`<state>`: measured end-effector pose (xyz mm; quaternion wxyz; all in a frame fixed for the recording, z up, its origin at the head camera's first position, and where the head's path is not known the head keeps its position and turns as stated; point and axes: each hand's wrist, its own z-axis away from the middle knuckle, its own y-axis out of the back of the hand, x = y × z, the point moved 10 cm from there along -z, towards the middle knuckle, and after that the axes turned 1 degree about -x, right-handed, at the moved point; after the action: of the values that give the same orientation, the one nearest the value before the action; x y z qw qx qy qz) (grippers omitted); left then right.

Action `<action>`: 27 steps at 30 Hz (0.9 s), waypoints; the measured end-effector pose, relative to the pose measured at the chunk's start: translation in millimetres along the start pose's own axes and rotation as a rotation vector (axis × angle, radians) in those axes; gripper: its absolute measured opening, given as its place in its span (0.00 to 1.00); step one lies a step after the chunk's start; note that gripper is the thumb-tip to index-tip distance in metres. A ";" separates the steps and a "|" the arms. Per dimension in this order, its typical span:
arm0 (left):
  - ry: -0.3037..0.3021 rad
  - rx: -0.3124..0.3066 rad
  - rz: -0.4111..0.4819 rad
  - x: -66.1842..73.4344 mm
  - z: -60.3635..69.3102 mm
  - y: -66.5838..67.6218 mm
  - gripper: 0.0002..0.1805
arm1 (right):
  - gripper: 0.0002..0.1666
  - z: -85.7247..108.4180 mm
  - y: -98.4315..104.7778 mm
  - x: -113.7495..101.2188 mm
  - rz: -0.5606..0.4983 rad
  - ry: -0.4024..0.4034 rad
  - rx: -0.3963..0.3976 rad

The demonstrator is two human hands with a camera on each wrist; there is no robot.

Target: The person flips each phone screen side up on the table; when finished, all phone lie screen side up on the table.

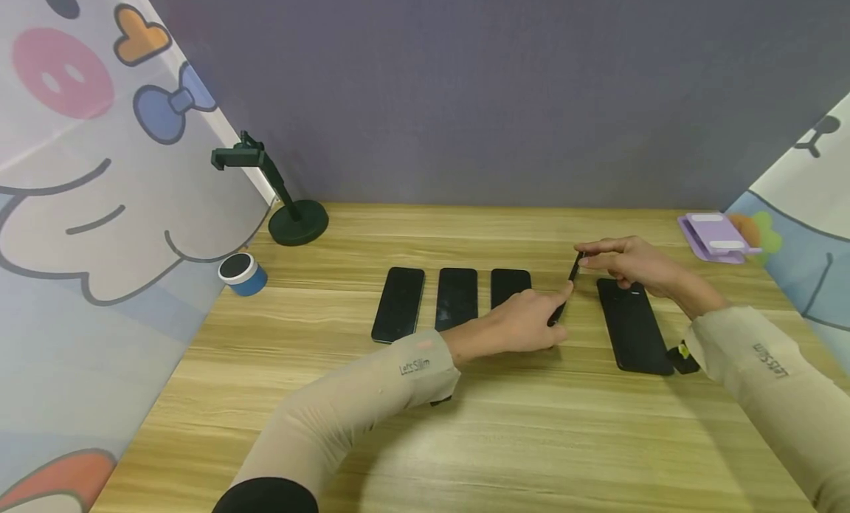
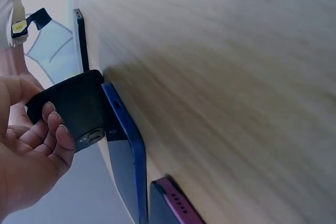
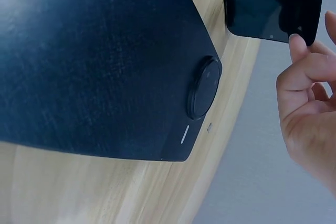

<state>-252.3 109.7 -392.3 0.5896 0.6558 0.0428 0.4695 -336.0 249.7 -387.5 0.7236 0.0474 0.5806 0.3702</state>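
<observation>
Between both hands a black smartphone (image 1: 576, 268) stands tilted up on edge over the wood-grain table (image 1: 505, 439). My right hand (image 1: 640, 266) pinches its far corner, thumb on the dark screen side in the right wrist view. My left hand (image 1: 524, 321) holds it from the near side; in the left wrist view its fingertips lie on the phone's back by the camera bump. Left of it, three phones lie face up in a row: a left phone (image 1: 398, 304), a pink-edged phone (image 2: 181, 205) and a blue-edged phone (image 2: 134, 145). A larger black phone (image 1: 634, 328) lies face down at right.
A dark green phone stand (image 1: 299, 221) stands at the back left, near a blue jar (image 1: 243, 274) with a white-and-black lid. A folded purple stand (image 1: 717, 238) sits at the back right. A grey panel (image 1: 465, 92) borders the table's far edge.
</observation>
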 end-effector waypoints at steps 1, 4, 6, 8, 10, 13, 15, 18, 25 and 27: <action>0.005 0.002 0.008 -1.5 0.6 0.1 0.39 | 0.39 0.3 -0.4 -0.5 -0.003 0.003 -0.003; 0.007 0.013 0.040 -5.4 1.8 -0.4 0.38 | 0.39 0.9 -1.1 -0.7 -0.009 0.009 -0.002; 0.013 0.024 0.068 -8.9 2.4 -1.1 0.36 | 0.39 0.7 -1.9 0.3 -0.017 0.006 0.001; 0.023 0.049 0.106 -13.2 2.5 -0.6 0.36 | 0.39 -0.3 -3.2 1.4 -0.025 0.001 0.003; 0.043 0.085 0.167 -18.6 2.4 1.7 0.34 | 0.39 -1.7 -5.1 3.0 -0.031 -0.005 -0.001; 0.092 0.156 0.297 -28.7 2.0 6.4 0.32 | 0.39 -3.2 -9.1 5.8 -0.028 -0.014 -0.018; 0.134 0.190 0.396 -35.7 2.5 7.9 0.31 | 0.39 -3.5 -11.9 9.2 -0.026 -0.021 -0.033; 0.197 0.212 0.545 -44.9 5.0 5.3 0.31 | 0.39 -2.3 -14.2 15.7 -0.030 -0.034 -0.044; 0.201 0.253 0.782 -50.1 10.4 1.6 0.32 | 0.40 3.4 -10.0 30.6 -0.059 -0.043 -0.017; 0.196 0.267 0.817 -50.1 10.2 1.8 0.32 | 0.42 4.5 -10.3 34.2 -0.065 -0.056 -0.013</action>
<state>-274.2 71.2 -417.7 0.2587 0.6418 -0.1038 0.7144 -325.3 264.1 -418.8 0.7515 0.0343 0.5590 0.3488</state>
